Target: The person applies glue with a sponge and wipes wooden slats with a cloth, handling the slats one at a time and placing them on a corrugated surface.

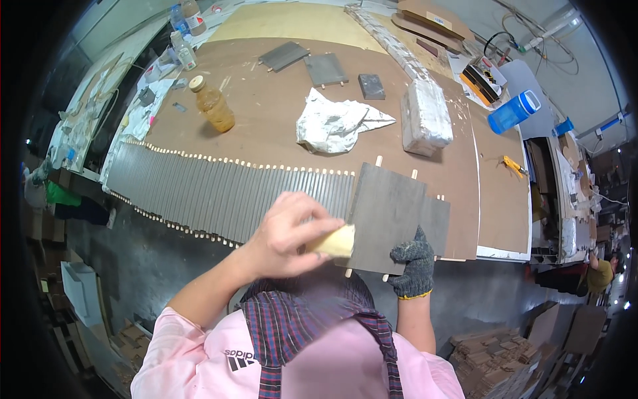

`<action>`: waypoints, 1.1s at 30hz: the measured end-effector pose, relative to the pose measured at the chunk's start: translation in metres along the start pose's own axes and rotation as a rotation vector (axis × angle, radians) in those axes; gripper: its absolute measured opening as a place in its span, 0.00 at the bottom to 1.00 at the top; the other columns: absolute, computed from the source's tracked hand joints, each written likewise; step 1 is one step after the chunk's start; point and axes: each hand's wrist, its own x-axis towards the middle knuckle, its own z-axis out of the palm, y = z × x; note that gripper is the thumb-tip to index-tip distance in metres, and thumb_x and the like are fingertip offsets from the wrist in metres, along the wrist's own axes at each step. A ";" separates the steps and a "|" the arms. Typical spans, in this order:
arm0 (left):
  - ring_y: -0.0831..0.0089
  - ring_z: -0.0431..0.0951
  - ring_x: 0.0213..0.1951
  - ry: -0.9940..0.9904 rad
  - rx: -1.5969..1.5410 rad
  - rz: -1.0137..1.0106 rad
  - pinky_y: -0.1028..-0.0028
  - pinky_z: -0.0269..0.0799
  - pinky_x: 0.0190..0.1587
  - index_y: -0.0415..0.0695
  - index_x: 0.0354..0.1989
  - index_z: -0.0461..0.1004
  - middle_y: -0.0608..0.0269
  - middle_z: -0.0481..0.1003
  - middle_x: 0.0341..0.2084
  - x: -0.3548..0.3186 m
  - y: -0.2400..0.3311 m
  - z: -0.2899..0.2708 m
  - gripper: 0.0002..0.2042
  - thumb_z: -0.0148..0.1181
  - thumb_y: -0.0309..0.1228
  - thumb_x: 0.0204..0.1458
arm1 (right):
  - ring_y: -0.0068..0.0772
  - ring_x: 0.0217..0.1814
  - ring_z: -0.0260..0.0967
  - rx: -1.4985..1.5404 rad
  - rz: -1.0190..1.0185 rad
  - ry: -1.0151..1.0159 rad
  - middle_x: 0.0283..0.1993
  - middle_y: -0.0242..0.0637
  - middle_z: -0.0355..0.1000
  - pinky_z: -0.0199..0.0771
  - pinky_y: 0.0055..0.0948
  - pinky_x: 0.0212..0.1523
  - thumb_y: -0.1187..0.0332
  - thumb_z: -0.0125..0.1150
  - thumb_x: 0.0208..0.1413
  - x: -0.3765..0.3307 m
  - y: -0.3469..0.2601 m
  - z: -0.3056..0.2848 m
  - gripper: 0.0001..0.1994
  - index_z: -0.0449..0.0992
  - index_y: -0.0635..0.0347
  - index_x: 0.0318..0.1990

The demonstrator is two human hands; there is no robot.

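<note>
A flat, rectangular dark-grey wood-grain panel with pale dowel pegs [385, 216] lies at the near edge of the brown worktop [266, 110]. At its left edge, the bare left hand [292, 238] pinches a pale yellow block-shaped pad [337, 242] between thumb and fingers; whether the pad touches the panel I cannot tell. The right hand [412, 267], in a dark-grey knitted glove with yellow trim, rests at the panel's near right corner, two digits apart over it; whether it grips underneath is hidden. A second grey pegged panel [436, 219] shows just right of the first.

Left of the panel runs a long row of narrow grey pegged pieces [232, 196]. Beyond it lie a crumpled white cloth [335, 125] and a small dark-grey block [371, 86]; farther off, a brown cardboard box [432, 21] bears a white label, its print too small to read. Nearer than the panel, the pink shirt [226, 342] carries dark lettering and a logo.
</note>
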 end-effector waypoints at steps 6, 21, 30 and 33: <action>0.61 0.74 0.36 0.101 0.131 -0.188 0.65 0.68 0.40 0.41 0.44 0.80 0.58 0.75 0.34 0.004 -0.007 -0.011 0.24 0.70 0.31 0.32 | 0.52 0.54 0.75 -0.130 -0.034 0.118 0.55 0.52 0.73 0.79 0.44 0.55 0.81 0.57 0.29 -0.007 0.003 0.004 0.41 0.65 0.71 0.63; 0.64 0.75 0.37 -0.065 -0.166 0.135 0.65 0.66 0.44 0.44 0.45 0.82 0.63 0.76 0.33 -0.001 -0.010 -0.013 0.22 0.72 0.33 0.36 | 0.46 0.51 0.77 -0.172 -0.126 0.137 0.52 0.48 0.75 0.79 0.40 0.54 0.82 0.56 0.32 -0.010 -0.008 0.010 0.38 0.67 0.72 0.62; 0.64 0.75 0.38 0.022 -0.100 0.102 0.65 0.65 0.44 0.45 0.46 0.81 0.63 0.75 0.34 0.014 -0.013 -0.007 0.23 0.71 0.32 0.36 | 0.45 0.56 0.74 -0.187 -0.174 0.165 0.57 0.48 0.73 0.78 0.40 0.56 0.78 0.52 0.33 -0.001 -0.004 0.004 0.40 0.64 0.68 0.65; 0.66 0.75 0.35 -0.084 -0.260 0.141 0.66 0.65 0.43 0.45 0.46 0.82 0.65 0.76 0.33 -0.008 -0.006 -0.007 0.23 0.72 0.33 0.35 | 0.46 0.57 0.74 -0.253 -0.161 0.178 0.56 0.47 0.72 0.78 0.41 0.57 0.78 0.52 0.33 0.000 -0.008 0.002 0.41 0.64 0.68 0.66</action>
